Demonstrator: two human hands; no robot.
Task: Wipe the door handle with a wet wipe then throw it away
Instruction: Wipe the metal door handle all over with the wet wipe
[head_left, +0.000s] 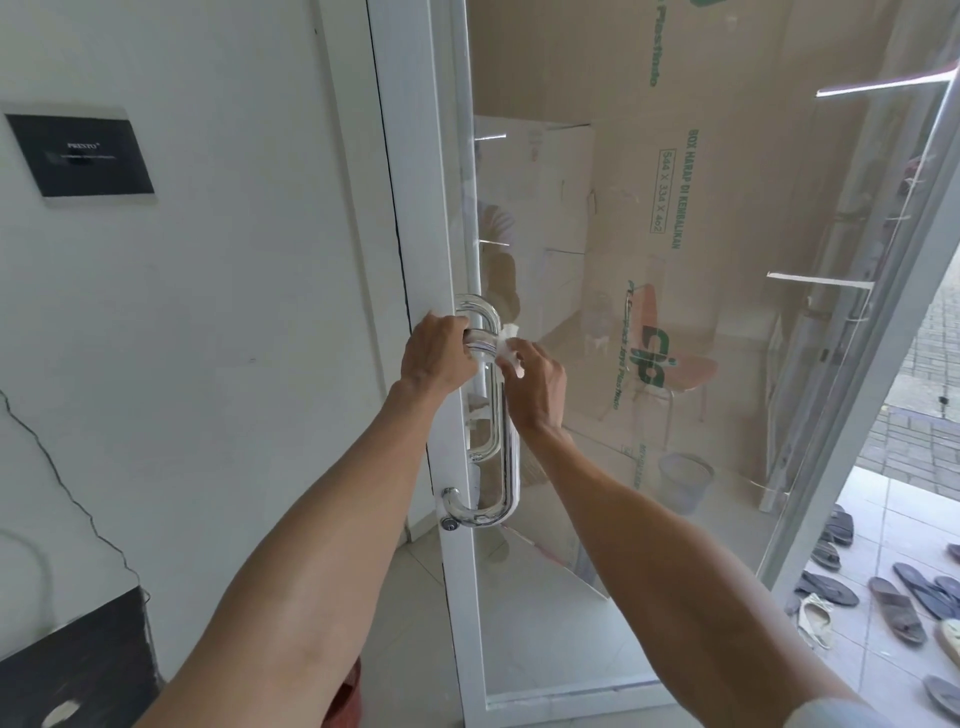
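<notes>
Left hand around door handle, right hand clutching wet wipe, wipe mostly hidden

Left hand left of handle; wipe right.

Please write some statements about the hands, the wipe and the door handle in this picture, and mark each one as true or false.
1. The left hand grips the upper part of the door handle. True.
2. The wet wipe lies on the floor. False: the right hand holds it against the handle, near its top.
3. The door handle is a chrome looped bar mounted upright on a glass door. True.
4. The right hand is wiping the bottom bend of the handle. False: it is at the upper part, level with the left hand.
5. Sandals lie on the tiled floor at the lower right. True.
</notes>
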